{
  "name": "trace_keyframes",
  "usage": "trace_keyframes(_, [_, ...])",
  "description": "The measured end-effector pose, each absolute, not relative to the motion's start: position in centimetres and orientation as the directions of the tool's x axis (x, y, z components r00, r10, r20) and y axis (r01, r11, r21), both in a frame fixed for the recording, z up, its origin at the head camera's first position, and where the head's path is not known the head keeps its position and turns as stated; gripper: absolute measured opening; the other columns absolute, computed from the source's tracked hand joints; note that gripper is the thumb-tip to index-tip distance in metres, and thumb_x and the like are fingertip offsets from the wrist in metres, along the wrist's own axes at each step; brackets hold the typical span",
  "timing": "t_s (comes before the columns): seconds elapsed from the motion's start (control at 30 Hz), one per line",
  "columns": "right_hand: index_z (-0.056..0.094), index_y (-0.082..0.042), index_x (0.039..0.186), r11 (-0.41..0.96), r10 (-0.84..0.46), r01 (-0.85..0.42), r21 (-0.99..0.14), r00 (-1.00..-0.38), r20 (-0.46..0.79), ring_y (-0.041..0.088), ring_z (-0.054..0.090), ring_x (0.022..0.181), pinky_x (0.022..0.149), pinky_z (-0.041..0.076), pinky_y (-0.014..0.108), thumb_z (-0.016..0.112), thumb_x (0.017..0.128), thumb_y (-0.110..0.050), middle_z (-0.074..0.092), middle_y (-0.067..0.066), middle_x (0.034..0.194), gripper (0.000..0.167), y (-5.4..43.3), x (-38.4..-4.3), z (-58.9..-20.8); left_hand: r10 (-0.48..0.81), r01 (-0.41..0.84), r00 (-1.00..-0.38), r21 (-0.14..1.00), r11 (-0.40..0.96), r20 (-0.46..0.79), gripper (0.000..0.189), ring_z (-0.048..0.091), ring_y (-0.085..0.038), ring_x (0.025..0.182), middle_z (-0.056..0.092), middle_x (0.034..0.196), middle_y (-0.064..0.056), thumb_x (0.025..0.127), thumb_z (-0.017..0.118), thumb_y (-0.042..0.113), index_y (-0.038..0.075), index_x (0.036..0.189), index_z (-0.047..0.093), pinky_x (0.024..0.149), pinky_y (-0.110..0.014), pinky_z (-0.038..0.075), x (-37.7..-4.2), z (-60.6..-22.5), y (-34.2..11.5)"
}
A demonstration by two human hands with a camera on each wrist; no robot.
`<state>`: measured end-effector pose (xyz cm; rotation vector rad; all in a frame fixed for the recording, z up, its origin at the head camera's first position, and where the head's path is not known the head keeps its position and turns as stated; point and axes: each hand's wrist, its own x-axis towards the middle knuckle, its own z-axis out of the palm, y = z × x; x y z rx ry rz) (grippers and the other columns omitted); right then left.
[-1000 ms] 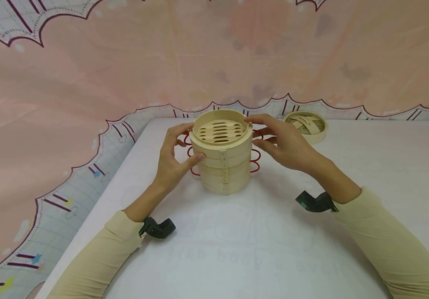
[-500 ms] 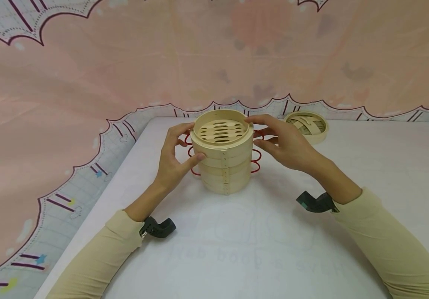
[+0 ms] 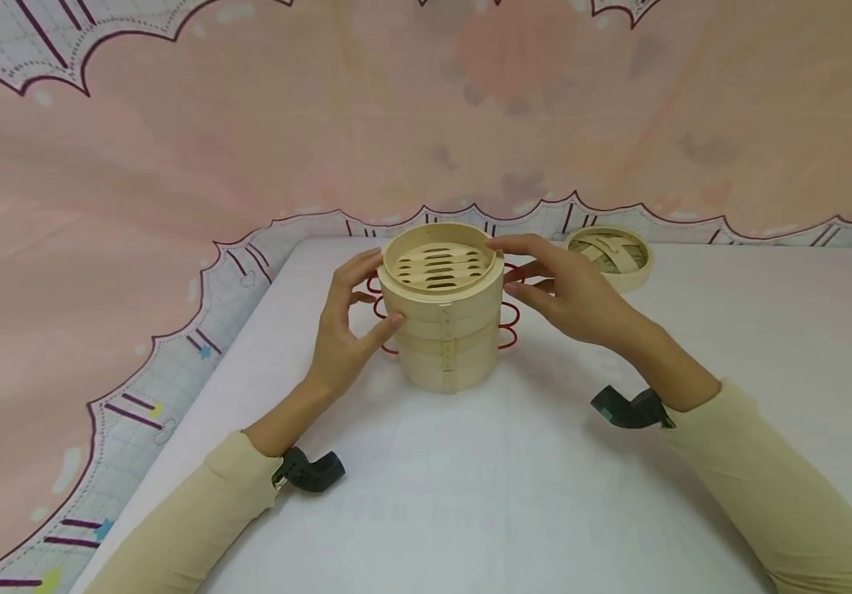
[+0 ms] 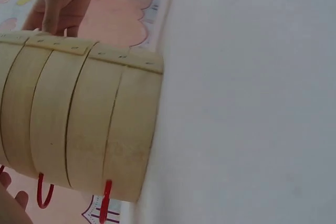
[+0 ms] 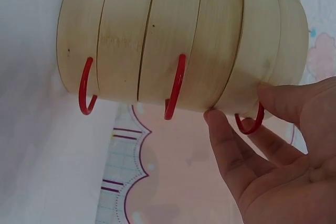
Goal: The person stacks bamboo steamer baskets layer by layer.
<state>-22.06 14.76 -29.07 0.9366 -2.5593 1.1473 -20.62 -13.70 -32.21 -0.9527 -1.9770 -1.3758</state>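
Note:
A round bamboo steamer [image 3: 448,355] of three stacked tiers stands upright on the white table, with red loop handles on both sides. Its top is uncovered and shows a slotted base [image 3: 440,268] inside the rim. My left hand [image 3: 336,338] holds the left side of the top tier, fingers at the rim and thumb on the front. On the other side, my right hand [image 3: 581,297] pinches the top tier's edge. In the right wrist view the right hand [image 5: 283,177] has its thumb and fingertips against the wall around the top red handle [image 5: 252,124].
A woven bamboo lid [image 3: 614,256] lies at the back, behind the right hand. The white table [image 3: 463,511] reaches to a pink patterned curtain [image 3: 426,107] at the back and left. A black camera mount [image 3: 310,470] juts from the left wrist, another [image 3: 626,406] from the right.
My left hand has dropped slightly, its thumb sliding a little down along the steamer. The whole head view has shifted slightly. The right hand keeps its place on the top tier.

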Motion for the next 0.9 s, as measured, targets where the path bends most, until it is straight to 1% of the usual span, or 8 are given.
trace_keyframes(0.1, [0.046,-0.024,0.140,0.512,-0.464,-0.618,-0.597,-0.783,0.414,0.020,0.062,0.107,0.082,0.053,0.037,0.064,0.091,-0.004,0.051,-0.001,0.137,0.055,15.0,-22.0,-29.0,0.256,0.795,-0.607,0.570,0.208,0.753,0.078,0.043,-0.023,0.121,0.037,0.144,-0.023,0.089,0.063,0.049,-0.009,0.135,0.039,0.083,-0.047,0.042,-20.3,-32.3,-13.5])
trace_keyframes(0.17, [0.047,-0.022,0.140,0.503,-0.465,-0.626,-0.595,-0.777,0.424,0.021,0.062,0.106,0.082,0.053,0.037,0.063,0.091,-0.003,0.051,0.000,0.137,0.055,15.1,-22.0,-29.0,0.252,0.790,-0.614,0.582,0.193,0.748,0.079,0.042,-0.023,0.122,0.035,0.146,-0.023,0.089,0.063,0.049,-0.009,0.136,0.038,0.085,-0.046,0.042,-20.1,-32.2,-13.4])
trace_keyframes(0.33, [0.048,-0.021,0.139,0.476,-0.474,-0.635,-0.609,-0.768,0.431,0.021,0.062,0.106,0.083,0.053,0.035,0.063,0.091,-0.002,0.051,0.000,0.138,0.054,14.7,-22.2,-29.1,0.210,0.772,-0.636,0.618,0.151,0.743,0.083,0.043,-0.021,0.118,0.032,0.147,-0.023,0.085,0.068,0.048,-0.010,0.136,0.037,0.087,-0.047,0.040,-19.8,-32.7,-13.1])
trace_keyframes(0.43, [0.048,-0.022,0.139,0.488,-0.466,-0.625,-0.609,-0.777,0.424,0.020,0.062,0.106,0.082,0.054,0.035,0.063,0.091,-0.003,0.051,-0.001,0.138,0.054,14.6,-22.1,-29.1,0.199,0.775,-0.632,0.616,0.140,0.749,0.084,0.044,-0.025,0.119,0.031,0.147,-0.024,0.084,0.071,0.046,-0.010,0.137,0.036,0.086,-0.052,0.038,-19.8,-32.9,-13.0])
trace_keyframes(0.53, [0.047,-0.023,0.140,0.501,-0.453,-0.618,-0.606,-0.784,0.424,0.020,0.062,0.106,0.082,0.054,0.036,0.063,0.091,-0.002,0.051,-0.001,0.138,0.055,14.6,-22.1,-29.2,0.206,0.774,-0.633,0.618,0.139,0.746,0.081,0.044,-0.029,0.118,0.032,0.148,-0.023,0.084,0.073,0.039,-0.009,0.137,0.036,0.087,-0.053,0.039,-19.9,-32.9,-12.9])
trace_keyframes(0.77, [0.048,-0.023,0.139,0.511,-0.435,-0.616,-0.599,-0.787,0.438,0.020,0.063,0.105,0.082,0.054,0.035,0.064,0.090,-0.002,0.053,0.000,0.136,0.056,14.6,-22.0,-29.4,0.214,0.773,-0.633,0.617,0.146,0.744,0.074,0.046,-0.030,0.113,0.034,0.147,-0.021,0.081,0.078,0.021,-0.008,0.136,0.038,0.085,-0.054,0.041,-19.9,-32.5,-12.9])
trace_keyframes(0.8, [0.048,-0.022,0.139,0.509,-0.435,-0.619,-0.598,-0.784,0.443,0.020,0.063,0.105,0.082,0.054,0.035,0.064,0.090,-0.002,0.053,0.000,0.135,0.056,14.6,-22.0,-29.4,0.213,0.777,-0.629,0.613,0.143,0.747,0.074,0.046,-0.031,0.113,0.034,0.147,-0.021,0.081,0.078,0.020,-0.008,0.136,0.038,0.085,-0.054,0.041,-19.9,-32.6,-12.9])
trace_keyframes(0.9, [0.049,-0.022,0.139,0.508,-0.435,-0.629,-0.588,-0.777,0.455,0.020,0.063,0.103,0.081,0.054,0.036,0.064,0.090,-0.001,0.054,0.000,0.134,0.055,14.6,-22.0,-29.4,0.206,0.784,-0.621,0.603,0.147,0.756,0.076,0.047,-0.029,0.113,0.035,0.149,-0.015,0.081,0.078,0.028,-0.003,0.138,0.039,0.086,-0.048,0.042,-20.8,-33.5,-13.2])
